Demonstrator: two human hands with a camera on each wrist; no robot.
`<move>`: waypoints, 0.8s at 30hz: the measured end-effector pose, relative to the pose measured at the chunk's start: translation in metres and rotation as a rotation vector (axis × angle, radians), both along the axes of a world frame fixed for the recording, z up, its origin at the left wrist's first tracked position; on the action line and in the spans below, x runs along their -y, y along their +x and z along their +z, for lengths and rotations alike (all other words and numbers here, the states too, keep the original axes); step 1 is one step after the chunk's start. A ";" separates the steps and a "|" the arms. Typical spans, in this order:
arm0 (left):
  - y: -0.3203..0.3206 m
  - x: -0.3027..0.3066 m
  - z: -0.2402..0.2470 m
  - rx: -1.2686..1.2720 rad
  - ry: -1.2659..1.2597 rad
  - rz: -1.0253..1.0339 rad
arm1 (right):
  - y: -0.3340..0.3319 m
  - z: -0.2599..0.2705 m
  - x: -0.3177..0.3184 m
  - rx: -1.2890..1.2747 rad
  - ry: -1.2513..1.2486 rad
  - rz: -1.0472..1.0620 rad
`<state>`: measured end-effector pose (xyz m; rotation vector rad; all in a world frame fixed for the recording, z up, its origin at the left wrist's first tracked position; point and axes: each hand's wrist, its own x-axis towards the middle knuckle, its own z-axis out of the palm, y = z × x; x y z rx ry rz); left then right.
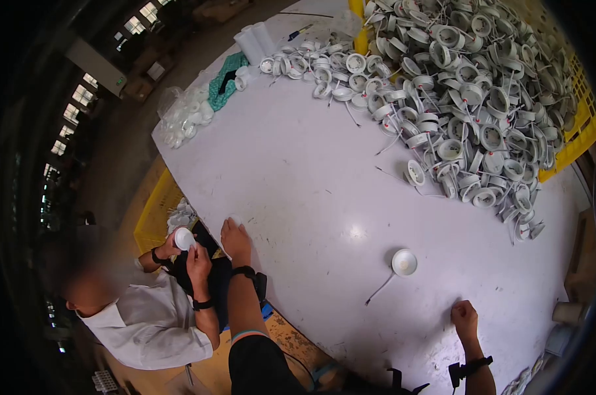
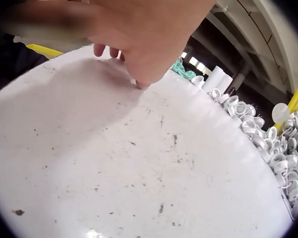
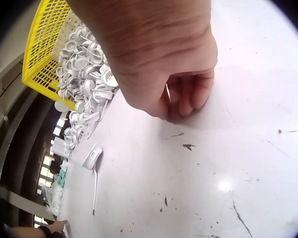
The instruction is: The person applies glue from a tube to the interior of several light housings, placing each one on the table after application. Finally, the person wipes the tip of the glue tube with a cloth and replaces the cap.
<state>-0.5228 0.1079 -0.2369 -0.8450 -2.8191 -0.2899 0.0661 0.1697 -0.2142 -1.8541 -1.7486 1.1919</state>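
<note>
My left hand (image 1: 237, 242) reaches to the table's left edge, its fingertips down on the white top. In the left wrist view the left hand (image 2: 139, 39) hides most of what lies under its palm, and no object shows in its fingers. The right hand (image 1: 466, 319) rests at the table's near right side. Seen from the right wrist, the right hand (image 3: 174, 79) has loosely bent fingers with nothing between them. Between the hands, nearer the right one, lies a white round downlight (image 1: 404, 262) with a short cable; it also appears as a downlight (image 3: 93, 156) beside the pile.
Many white downlights (image 1: 469, 92) spill from a yellow crate (image 1: 584, 128) at the back right. White rolls (image 1: 254, 43), a green cloth (image 1: 224, 82) and a plastic bag of white parts (image 1: 186, 118) stand at the far left. A seated person holds a white round part (image 1: 184, 238).
</note>
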 end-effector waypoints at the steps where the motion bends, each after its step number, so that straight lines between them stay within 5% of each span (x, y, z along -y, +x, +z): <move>1: 0.002 0.002 0.004 -0.052 -0.042 -0.031 | 0.001 -0.005 0.000 0.002 0.000 -0.017; 9: -0.008 0.001 0.020 -0.401 -0.332 -0.269 | 0.002 -0.009 0.006 0.025 0.059 -0.080; 16: -0.001 -0.017 0.044 -0.392 -0.440 -0.223 | 0.002 -0.010 0.005 -0.005 0.050 -0.096; 22: 0.010 -0.008 0.028 -0.029 -0.316 -0.183 | 0.000 -0.001 -0.001 -0.012 0.055 -0.051; 24: 0.012 -0.003 0.024 -0.064 0.076 -0.104 | -0.001 -0.001 0.007 -0.016 0.017 -0.025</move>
